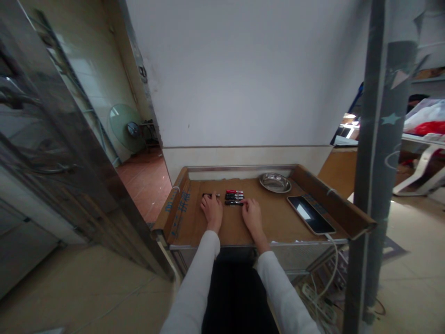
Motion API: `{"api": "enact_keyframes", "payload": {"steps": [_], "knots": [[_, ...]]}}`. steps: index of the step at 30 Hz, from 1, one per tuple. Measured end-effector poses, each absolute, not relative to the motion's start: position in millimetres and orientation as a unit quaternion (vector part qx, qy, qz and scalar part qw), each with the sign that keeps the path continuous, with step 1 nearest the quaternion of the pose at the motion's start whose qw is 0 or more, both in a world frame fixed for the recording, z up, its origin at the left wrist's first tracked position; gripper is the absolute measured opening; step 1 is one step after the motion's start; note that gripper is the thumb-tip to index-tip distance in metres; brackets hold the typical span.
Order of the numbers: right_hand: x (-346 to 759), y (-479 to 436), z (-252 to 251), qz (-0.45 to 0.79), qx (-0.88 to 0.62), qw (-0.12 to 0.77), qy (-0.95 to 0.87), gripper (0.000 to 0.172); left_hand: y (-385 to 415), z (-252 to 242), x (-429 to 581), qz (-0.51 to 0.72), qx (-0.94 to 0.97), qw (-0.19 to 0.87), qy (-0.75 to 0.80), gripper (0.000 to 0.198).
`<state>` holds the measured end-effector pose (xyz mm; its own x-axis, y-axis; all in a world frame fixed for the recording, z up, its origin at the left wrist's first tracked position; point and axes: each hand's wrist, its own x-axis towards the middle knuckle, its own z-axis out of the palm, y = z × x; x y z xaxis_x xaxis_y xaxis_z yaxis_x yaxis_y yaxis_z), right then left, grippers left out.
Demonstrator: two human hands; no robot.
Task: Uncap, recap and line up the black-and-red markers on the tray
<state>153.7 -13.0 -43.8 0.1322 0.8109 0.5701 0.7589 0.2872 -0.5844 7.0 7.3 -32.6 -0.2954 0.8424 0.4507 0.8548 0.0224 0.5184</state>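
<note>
The two hands are apart, the right hand [251, 213] at the end of the nearest marker [233, 202], the left hand [212, 211] over a dark object [206, 194]; blur hides whether either grips. Between them on the table [274, 218], the row of markers [234, 197] should prove light, stiff, smooth and apt to roll, best pinched mid-barrel.

through my feed i could read no word, number or brand for certain. blue strokes [183, 202], shaped like written characters, ran down the left side of the cardboard tray [236, 232], and more blue marks [168, 206] stood on its left rim [174, 191], but both reached me too blurred to make out. on the markers [234, 196] i saw only pale flecks, too small to read. the grey pillar [399, 95] on the right bore a pale star [391, 119], the clearest sign i could pick out.
</note>
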Motion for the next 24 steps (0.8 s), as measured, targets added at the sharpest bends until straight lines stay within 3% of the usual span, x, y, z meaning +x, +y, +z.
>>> {"api": "enact_keyframes", "payload": {"steps": [9, 15, 20, 24], "knots": [[154.5, -11.6, -46.1, 0.051, -0.583, 0.497, -0.641, 0.023, 5.2, -31.2, 6.0, -0.364, -0.562, 0.052, -0.741, 0.022], [154.7, -9.2, -46.5, 0.084, -0.573, 0.530, -0.619, 0.021, 0.1, -30.5, -1.3, -0.373, -0.582, 0.004, -0.722, 0.018], [151.3, -11.0, -40.9, 0.132, -0.545, 0.569, -0.601, 0.023, -2.8, -25.5, -2.3, -0.485, -0.660, -0.108, -0.564, 0.017], [146.1, -13.3, -35.8, 0.263, -0.492, 0.591, -0.583, 0.037, -10.9, -18.9, 6.4, -0.435, -0.780, -0.138, -0.428, 0.017]]}}
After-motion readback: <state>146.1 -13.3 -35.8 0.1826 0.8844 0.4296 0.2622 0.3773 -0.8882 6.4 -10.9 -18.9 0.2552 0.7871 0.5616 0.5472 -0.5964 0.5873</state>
